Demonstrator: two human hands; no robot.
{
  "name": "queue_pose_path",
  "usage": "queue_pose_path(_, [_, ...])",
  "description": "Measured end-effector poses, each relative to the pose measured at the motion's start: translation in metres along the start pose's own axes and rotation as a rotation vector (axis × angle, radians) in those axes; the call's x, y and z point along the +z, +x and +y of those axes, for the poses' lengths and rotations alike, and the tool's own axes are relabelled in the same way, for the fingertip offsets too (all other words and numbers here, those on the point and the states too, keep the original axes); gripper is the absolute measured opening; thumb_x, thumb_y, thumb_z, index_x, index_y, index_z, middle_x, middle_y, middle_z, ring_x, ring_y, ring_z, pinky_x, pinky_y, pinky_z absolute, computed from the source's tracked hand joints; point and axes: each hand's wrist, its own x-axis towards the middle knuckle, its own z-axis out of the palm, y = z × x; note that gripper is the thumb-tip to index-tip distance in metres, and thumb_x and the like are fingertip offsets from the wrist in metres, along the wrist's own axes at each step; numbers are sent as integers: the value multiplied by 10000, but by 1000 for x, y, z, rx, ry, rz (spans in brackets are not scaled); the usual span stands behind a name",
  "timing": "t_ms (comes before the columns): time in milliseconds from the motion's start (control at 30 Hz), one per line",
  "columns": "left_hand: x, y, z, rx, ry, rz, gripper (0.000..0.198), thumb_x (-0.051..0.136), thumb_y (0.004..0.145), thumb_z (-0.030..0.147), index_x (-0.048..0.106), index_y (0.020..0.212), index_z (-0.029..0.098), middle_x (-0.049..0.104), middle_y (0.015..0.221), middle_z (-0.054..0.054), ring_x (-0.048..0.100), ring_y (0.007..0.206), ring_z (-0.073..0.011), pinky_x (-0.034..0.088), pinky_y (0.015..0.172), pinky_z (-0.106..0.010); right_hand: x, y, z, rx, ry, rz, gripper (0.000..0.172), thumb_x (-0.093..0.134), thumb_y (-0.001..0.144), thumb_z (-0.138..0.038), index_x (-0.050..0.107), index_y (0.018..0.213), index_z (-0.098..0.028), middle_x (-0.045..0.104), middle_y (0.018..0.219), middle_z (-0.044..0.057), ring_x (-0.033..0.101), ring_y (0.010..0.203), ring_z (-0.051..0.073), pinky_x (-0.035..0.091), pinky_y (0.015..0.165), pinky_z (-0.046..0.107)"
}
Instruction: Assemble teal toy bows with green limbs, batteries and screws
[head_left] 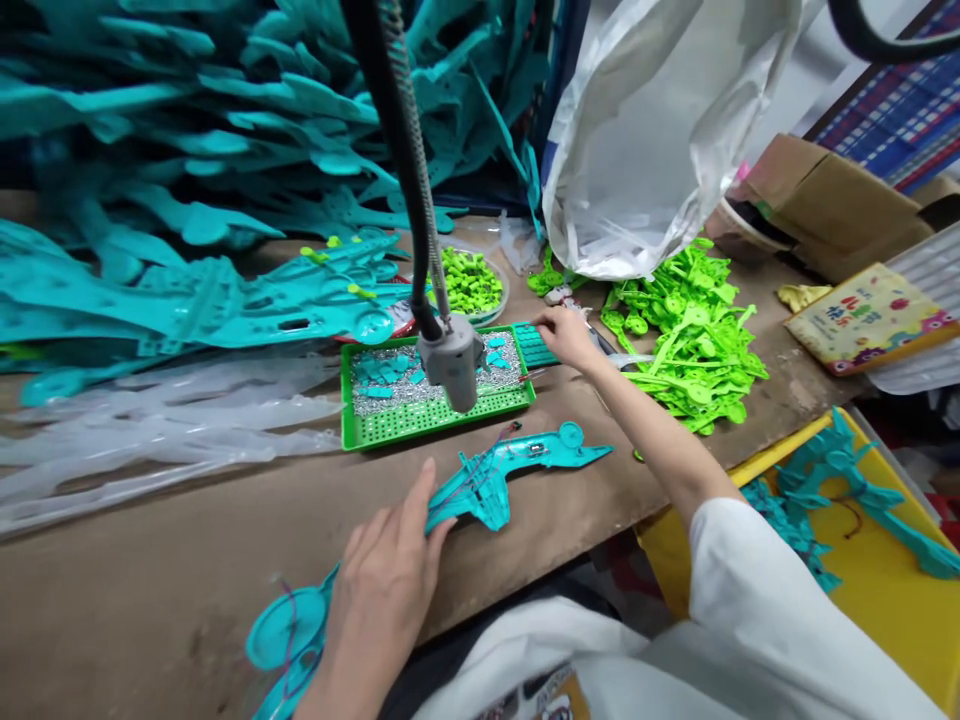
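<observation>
My left hand (382, 580) lies over the middle of a long teal plastic toy shell (487, 480), with fingers and thumb closed around it. Thin dark wires run along the shell, and its round end (289, 625) sticks out behind my wrist. My right hand (568, 338) reaches to the far side, its fingertips pinched at a teal ribbed piece (534, 348) beside the green tray (442, 430). What those fingertips hold, if anything, is hidden. Inside the tray are many small silver metal bits (367, 402) and flat teal pieces (386, 370).
A grey tool head (456, 370) hangs over the tray. Teal shells (187, 300) pile up at left and behind. Bright green parts (697, 350) are heaped at right, near a white bag (637, 130). A bowl (472, 285) holds small green pieces. A yellow bin (885, 520) stands lower right.
</observation>
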Motion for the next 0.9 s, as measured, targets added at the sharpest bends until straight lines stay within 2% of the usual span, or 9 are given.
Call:
queue_pose_path(67, [-1, 1, 2, -7, 2, -6, 641, 505, 1043, 399, 332, 1605, 146, 715, 1012, -122, 660, 826, -265, 464, 766, -370, 18, 26, 1, 1, -40, -50, 278, 564, 899, -110, 789, 1061, -126, 789, 1101, 109, 703, 1040, 208, 499, 968, 287])
queue_pose_path(167, [-5, 2, 4, -15, -1, -28, 637, 504, 1043, 405, 340, 1597, 136, 714, 1020, -128, 661, 833, -265, 471, 773, -373, 37, 44, -2, 29, -64, -81, 279, 579, 854, -92, 795, 1030, -85, 778, 1090, 176, 698, 1045, 267, 502, 989, 356])
queue_pose_path(300, [-8, 2, 5, -26, 18, -63, 659, 529, 1035, 406, 327, 1600, 135, 705, 978, -117, 655, 826, -269, 469, 763, -377, 25, 43, -7, 102, -57, -43, 286, 590, 793, -73, 797, 989, -45, 775, 1049, 211, 702, 1026, 303, 505, 997, 409])
queue_pose_path(367, [-10, 2, 5, -29, 15, -66, 669, 542, 1030, 398, 321, 1603, 132, 702, 980, -119, 657, 835, -273, 469, 764, -380, 6, 23, -11, 131, 44, 68, 254, 600, 786, -91, 801, 941, -69, 787, 972, 159, 714, 950, 261, 516, 969, 385])
queue_pose_path(467, [-10, 1, 6, -33, -8, -64, 686, 558, 1024, 379, 301, 1612, 136, 705, 1007, -123, 663, 864, -281, 472, 782, -387, -18, -41, -26, 139, 344, 216, 220, 624, 796, -176, 801, 919, -134, 778, 837, 54, 702, 798, 177, 546, 847, 320])
queue_pose_path(533, [-11, 0, 7, -39, -17, -72, 702, 564, 1023, 374, 282, 1623, 143, 709, 1015, -122, 663, 870, -286, 471, 788, -393, -20, -93, -40, 150, 591, 131, 175, 665, 781, -235, 799, 860, -154, 779, 813, 37, 691, 744, 150, 550, 744, 277])
queue_pose_path(633, [-10, -1, 9, -51, -29, -88, 721, 573, 1019, 374, 263, 1635, 163, 718, 1065, -128, 668, 897, -295, 470, 800, -401, -2, -155, -57, 297, 802, -59, 185, 716, 733, -292, 801, 812, -148, 780, 760, 43, 681, 660, 144, 535, 625, 251])
queue_pose_path(733, [-9, -2, 9, -60, -43, -96, 731, 579, 1018, 378, 255, 1641, 177, 724, 1100, -134, 674, 923, -300, 469, 810, -403, 24, -180, -61, 410, 846, -86, 204, 714, 714, -293, 805, 809, -138, 788, 760, 51, 687, 637, 145, 536, 622, 250])
queue_pose_path(900, [-7, -4, 9, -60, -47, -84, 746, 584, 1014, 369, 237, 1649, 189, 728, 1123, -141, 673, 896, -294, 463, 793, -401, 38, -180, -59, 420, 720, -35, 178, 680, 716, -240, 805, 811, -157, 795, 762, 38, 712, 652, 164, 542, 647, 259])
